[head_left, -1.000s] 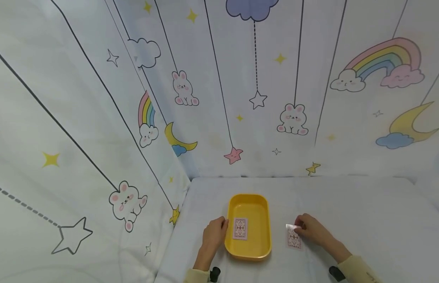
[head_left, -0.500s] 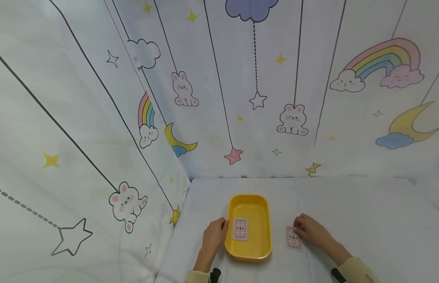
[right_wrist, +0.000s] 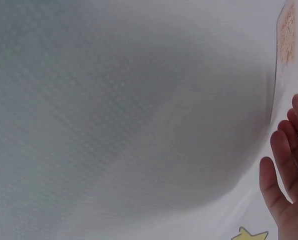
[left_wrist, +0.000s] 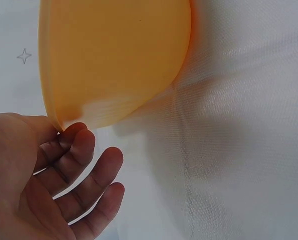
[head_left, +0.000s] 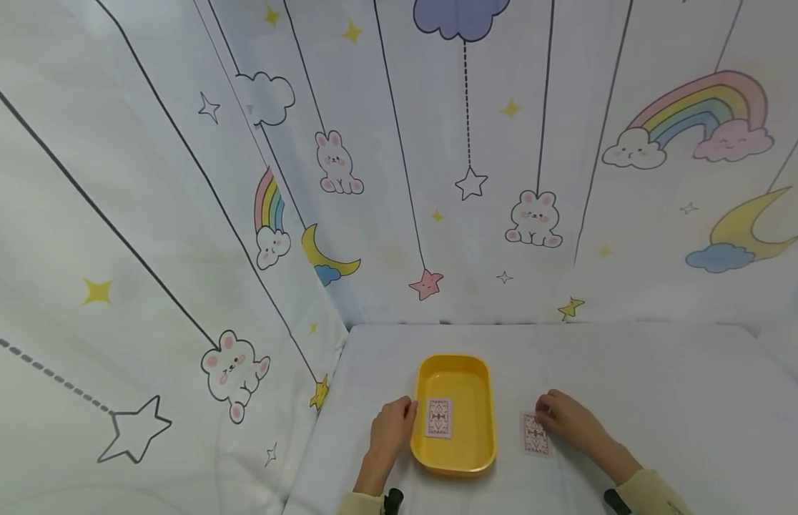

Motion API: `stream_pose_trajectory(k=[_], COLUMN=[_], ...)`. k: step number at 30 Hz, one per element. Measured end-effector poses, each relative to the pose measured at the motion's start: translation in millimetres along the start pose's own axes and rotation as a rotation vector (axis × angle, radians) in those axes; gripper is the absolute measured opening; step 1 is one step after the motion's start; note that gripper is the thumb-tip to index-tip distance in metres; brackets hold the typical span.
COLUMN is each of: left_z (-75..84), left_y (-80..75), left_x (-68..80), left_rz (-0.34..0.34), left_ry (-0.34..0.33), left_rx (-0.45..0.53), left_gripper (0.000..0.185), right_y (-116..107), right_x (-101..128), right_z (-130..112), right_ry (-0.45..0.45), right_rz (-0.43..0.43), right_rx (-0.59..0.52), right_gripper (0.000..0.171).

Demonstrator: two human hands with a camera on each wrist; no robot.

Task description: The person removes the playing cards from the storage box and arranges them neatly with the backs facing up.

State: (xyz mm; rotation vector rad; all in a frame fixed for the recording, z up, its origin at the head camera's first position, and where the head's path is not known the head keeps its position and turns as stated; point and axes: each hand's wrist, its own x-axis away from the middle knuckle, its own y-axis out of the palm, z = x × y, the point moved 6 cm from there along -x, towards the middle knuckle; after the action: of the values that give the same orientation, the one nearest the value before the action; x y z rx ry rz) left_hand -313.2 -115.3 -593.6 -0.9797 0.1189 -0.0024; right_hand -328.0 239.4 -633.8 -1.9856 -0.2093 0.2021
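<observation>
Cards concern us: our right hand [head_left: 569, 422], fingers relaxed, touches the card [head_left: 535, 433] lying lengthwise toward the desk's near edge; our open left hand [head_left: 391, 428] rests against the tray [head_left: 476, 458].

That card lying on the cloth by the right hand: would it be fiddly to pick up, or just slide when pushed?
The card lies flat on the white cloth, so it probably gives little edge for a grip. It looks thin, likely light and bendy. Pushed by the right hand, it would probably slide rather than roll or tip.
</observation>
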Motion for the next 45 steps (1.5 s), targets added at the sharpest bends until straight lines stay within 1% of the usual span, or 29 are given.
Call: stream_pose_trajectory(k=[4, 6, 10, 13, 15, 18, 20, 23, 26, 27, 29, 32, 34, 36, 38, 41, 43, 45], left_z=[-1.2, -2.2, -4.6, -6.1, -6.6, -6.7, -5.7, -3.5, -0.7, 0.5, 2.9, 5.4, 6.4, 5.6, 4.5, 3.5, 3.2, 3.2], left_y=[-2.6, -3.1, -3.4, -3.3, -3.4, -3.3, -3.3, -1.8, -0.1, 0.3, 0.9, 2.4, 4.0, 6.2, 7.7, 7.0, 5.0, 2.7], left_x=[-2.0, -3.5, -4.9, -4.5, -4.0, -3.3, -2.8, -2.1, -2.0, -2.2, -2.9, -4.7, -4.9, -5.2, -5.1, -4.6, -4.0, -3.4], left_rz=[0.016, 0.020, 0.027, 0.029, 0.032, 0.032, 0.035, 0.029, 0.022, 0.022, 0.020, 0.017, 0.012, 0.001, 0.001, 0.006, 0.018, 0.022], left_ry=[0.005, 0.002, -0.008, -0.013, -0.012, -0.016, -0.016, -0.023, -0.024, -0.022, -0.018, -0.021, -0.030, -0.046, -0.049, -0.051, -0.043, -0.039], left_rx=[0.008, 0.016, 0.019, 0.015, 0.022, 0.039, 0.053, 0.061, 0.054, 0.045, 0.036, 0.035, 0.038, 0.039, 0.030, 0.018, 0.014, 0.014], left_gripper=[0.028, 0.028, 0.029, 0.030, 0.030, 0.030, 0.030, 0.031, 0.031, 0.031, 0.032, 0.033, 0.033, 0.032, 0.032, 0.033, 0.034, 0.034], right_y=[-10.7, -18.5, -37.1, -47.7, -50.7, -48.4, -41.5, -26.6, -8.1, -1.0, 13.3, 30.8, 38.2, 43.1, 46.7, 50.2, 50.3, 50.2], right_x=[-9.2, -15.7, -29.5, -39.0, -46.2, -58.8, -67.3, -76.8, -80.3, -81.3, -83.3, -85.1, -84.6, -83.5, -82.9, -83.7, -84.2, -85.4], right_z=[-14.9, -29.4, -74.7, -114.1, -138.2, -169.0, -184.8, -202.5, -211.2, -211.7, -210.0, -202.0, -197.0, -193.8, -193.1, -194.9, -197.5, -200.1], right_ry=[-0.017, -0.037, -0.136, -0.223, -0.255, -0.281, -0.298, -0.366, -0.440, -0.443, -0.409, -0.318, -0.259, -0.221, -0.195, -0.174, -0.180, -0.188], right_rz=[0.051, 0.084, 0.173, 0.211, 0.199, 0.132, 0.073, 0.002, -0.055, -0.074, -0.142, -0.247, -0.315, -0.353, -0.372, -0.375, -0.357, -0.334], right_rx=[0.004, 0.000, 0.008, 0.015, 0.015, 0.026, 0.047, 0.118, 0.189, 0.216, 0.264, 0.328, 0.350, 0.345, 0.346, 0.352, 0.369, 0.372], right_gripper=[0.005, 0.006, 0.009, 0.011, 0.013, 0.017, 0.020, 0.022, 0.022, 0.022, 0.023, 0.027, 0.036, 0.047, 0.062, 0.073, 0.077, 0.073])
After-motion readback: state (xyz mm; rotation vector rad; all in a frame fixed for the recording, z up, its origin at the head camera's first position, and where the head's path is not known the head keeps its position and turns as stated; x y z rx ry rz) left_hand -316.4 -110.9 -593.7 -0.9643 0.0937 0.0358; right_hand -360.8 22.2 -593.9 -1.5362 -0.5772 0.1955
